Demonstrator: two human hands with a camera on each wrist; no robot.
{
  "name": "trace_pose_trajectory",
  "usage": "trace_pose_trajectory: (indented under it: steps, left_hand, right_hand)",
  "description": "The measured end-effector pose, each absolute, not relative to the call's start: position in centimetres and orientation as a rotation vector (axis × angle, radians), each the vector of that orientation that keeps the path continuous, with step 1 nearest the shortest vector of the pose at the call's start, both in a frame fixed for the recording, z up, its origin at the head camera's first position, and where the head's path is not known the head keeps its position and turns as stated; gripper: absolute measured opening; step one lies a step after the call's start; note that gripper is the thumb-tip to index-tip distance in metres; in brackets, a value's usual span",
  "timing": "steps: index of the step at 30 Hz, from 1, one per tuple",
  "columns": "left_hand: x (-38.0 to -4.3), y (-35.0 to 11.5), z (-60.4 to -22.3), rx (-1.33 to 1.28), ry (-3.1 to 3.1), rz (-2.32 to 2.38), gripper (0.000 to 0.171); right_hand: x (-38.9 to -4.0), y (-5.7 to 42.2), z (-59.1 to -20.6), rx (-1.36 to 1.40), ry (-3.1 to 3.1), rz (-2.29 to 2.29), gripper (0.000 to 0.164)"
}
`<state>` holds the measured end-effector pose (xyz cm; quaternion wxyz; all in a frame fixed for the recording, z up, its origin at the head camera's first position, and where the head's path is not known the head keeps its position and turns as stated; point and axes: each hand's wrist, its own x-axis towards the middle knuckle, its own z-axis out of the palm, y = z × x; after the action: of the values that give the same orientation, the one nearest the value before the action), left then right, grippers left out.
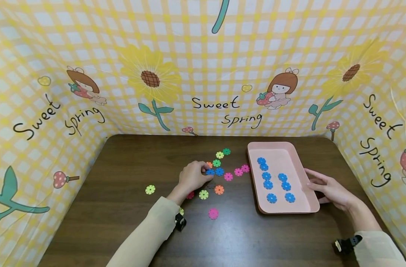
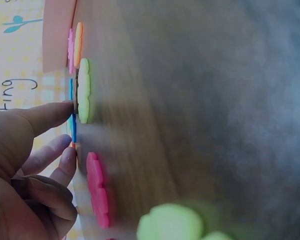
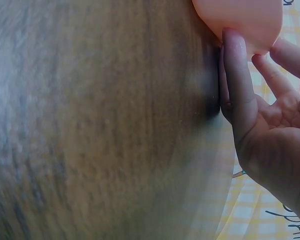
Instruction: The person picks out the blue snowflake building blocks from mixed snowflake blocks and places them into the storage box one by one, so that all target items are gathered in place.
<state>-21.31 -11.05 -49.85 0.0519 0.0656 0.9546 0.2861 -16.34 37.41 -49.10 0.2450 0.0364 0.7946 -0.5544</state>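
Observation:
My left hand (image 1: 193, 177) reaches over the middle of the table. Its thumb and fingertips pinch the edge of a blue notched plastic disc (image 1: 210, 172), seen edge-on in the left wrist view. A second blue disc (image 1: 219, 171) lies just right of it. Against the right side of the pink tray (image 1: 294, 155) rests my right hand (image 1: 333, 191), its fingers fairly straight and touching the tray wall in the right wrist view (image 3: 262, 30). Inside the tray lie several blue discs (image 1: 271, 198) in two rough columns.
Around the left hand lie green (image 1: 226, 151), yellow-green (image 1: 203, 194), orange (image 1: 219, 190) and pink discs (image 1: 213, 214). One yellow-green disc (image 1: 150, 189) sits apart at the left. Checked cloth (image 1: 209, 74) hangs behind and beside the brown table (image 1: 123, 159).

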Motion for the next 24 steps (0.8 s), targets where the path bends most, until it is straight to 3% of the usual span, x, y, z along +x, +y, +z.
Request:
trace_pose_trajectory:
  steps: [24]
  left_hand:
    - [-21.53, -10.49, -49.57, 0.225, 2.876, 0.831, 0.029]
  right_hand:
    - [-16.32, 37.5, -49.33, 0.097, 2.149, -1.542, 0.078]
